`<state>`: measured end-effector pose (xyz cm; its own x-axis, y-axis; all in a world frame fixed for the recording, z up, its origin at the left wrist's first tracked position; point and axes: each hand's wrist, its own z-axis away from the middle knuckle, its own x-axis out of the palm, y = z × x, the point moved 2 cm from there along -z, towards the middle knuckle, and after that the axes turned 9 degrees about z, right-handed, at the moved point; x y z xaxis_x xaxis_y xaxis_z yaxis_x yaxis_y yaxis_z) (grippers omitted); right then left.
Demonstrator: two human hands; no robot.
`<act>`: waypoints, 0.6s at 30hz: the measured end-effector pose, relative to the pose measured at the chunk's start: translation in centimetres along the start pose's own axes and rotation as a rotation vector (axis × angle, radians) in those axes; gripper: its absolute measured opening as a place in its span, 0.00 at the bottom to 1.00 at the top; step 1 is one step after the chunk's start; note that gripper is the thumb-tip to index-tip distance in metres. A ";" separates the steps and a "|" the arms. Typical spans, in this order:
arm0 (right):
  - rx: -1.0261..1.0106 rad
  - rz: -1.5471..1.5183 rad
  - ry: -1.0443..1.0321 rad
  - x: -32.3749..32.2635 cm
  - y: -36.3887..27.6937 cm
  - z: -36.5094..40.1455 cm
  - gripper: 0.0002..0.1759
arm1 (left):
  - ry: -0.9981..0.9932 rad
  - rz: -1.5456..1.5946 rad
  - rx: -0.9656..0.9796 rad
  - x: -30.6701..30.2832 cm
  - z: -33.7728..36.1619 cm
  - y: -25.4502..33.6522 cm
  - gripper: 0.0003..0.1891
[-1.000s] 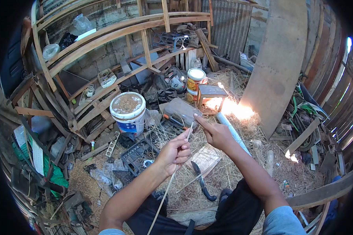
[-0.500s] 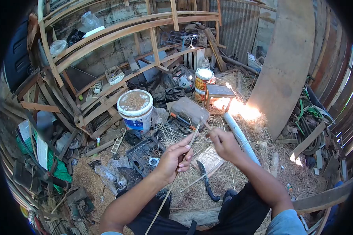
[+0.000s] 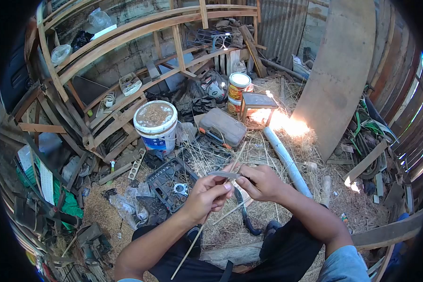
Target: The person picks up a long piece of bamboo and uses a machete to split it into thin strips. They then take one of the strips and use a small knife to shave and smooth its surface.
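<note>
My left hand (image 3: 207, 195) is closed around a long thin bamboo strip (image 3: 187, 256), which slants from near my lap up past my fingers. My right hand (image 3: 262, 182) grips a small knife, its handle hidden in my fist. The knife blade (image 3: 222, 174) points left and lies across the strip, just above my left fingertips. Below my hands, a large dark-handled knife (image 3: 249, 221) lies on the straw-covered ground, its upper part hidden behind my right hand.
A white bucket (image 3: 156, 136) topped with shavings stands left of centre. Beyond my hands lies a grey tool case (image 3: 223, 126), with an open black case (image 3: 171, 181) to the left. A pale pipe (image 3: 287, 162) and a tall leaning board (image 3: 336, 80) are on the right.
My right hand has moved down and closer to my left, and the knife blade now crosses the strip. The camera view has shifted slightly.
</note>
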<state>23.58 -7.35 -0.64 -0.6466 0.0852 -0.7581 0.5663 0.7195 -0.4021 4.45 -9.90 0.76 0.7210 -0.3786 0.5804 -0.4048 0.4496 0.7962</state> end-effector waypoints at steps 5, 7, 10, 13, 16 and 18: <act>-0.042 -0.062 -0.077 -0.6 0.3 -0.1 0.15 | -0.007 0.010 0.069 0.4 0.3 -0.2 0.12; -0.079 -0.076 -0.068 -0.5 0.7 -0.1 0.15 | 0.010 -0.036 0.078 0.4 0.3 -0.4 0.13; -0.110 -0.075 -0.078 -0.8 0.8 -0.2 0.14 | 0.042 -0.143 0.104 0.7 0.3 -0.5 0.17; -0.113 -0.044 -0.085 -1.2 0.7 -0.3 0.13 | 0.054 -0.201 0.127 1.1 0.4 -0.5 0.26; -0.114 0.007 -0.084 -1.6 0.5 -0.4 0.12 | 0.096 -0.258 0.162 1.1 0.4 -0.6 0.23; -0.100 0.047 -0.087 -1.5 0.4 -0.4 0.11 | 0.120 -0.303 0.180 1.0 0.4 -0.6 0.21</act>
<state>24.54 -6.89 0.53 -0.5711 0.0638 -0.8184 0.5386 0.7815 -0.3149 5.21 -10.85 0.88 0.8799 -0.3703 0.2979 -0.2473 0.1784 0.9524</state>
